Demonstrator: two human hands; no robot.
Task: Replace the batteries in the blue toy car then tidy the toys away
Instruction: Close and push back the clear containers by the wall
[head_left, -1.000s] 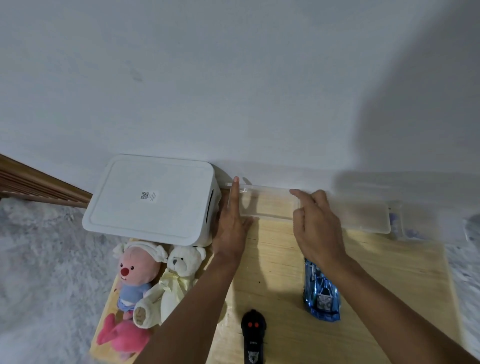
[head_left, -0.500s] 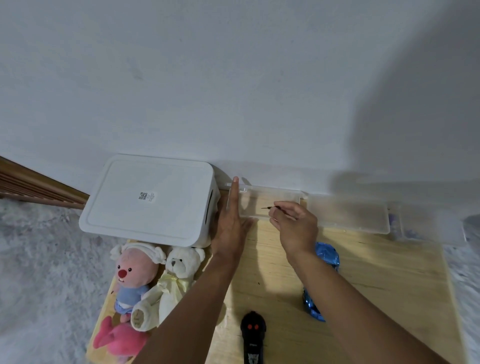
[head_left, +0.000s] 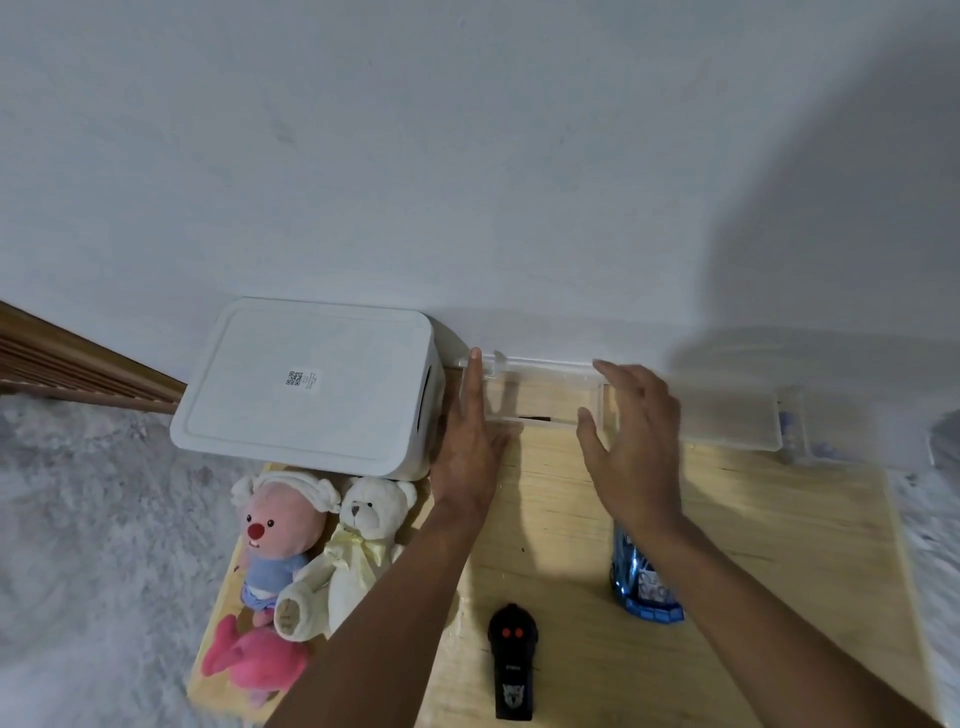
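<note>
Against the clear box (head_left: 545, 367) the left hand (head_left: 467, 452) presses flat; the right hand (head_left: 636, 452) hovers open, empty, by its lid (head_left: 727, 418). Closing squarely with the box braced seems best. The blue toy car (head_left: 643, 584) lies under the right wrist.

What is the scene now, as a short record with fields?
left hand: flat, fingers straight, against the clear box's left end
right hand: open, spread over its right end, holding nothing
clear box: thin dark tool inside
blue toy car: on the table, partly under the right wrist
other toys: black remote, pink plush, white bear
white storage box: lid on
</note>
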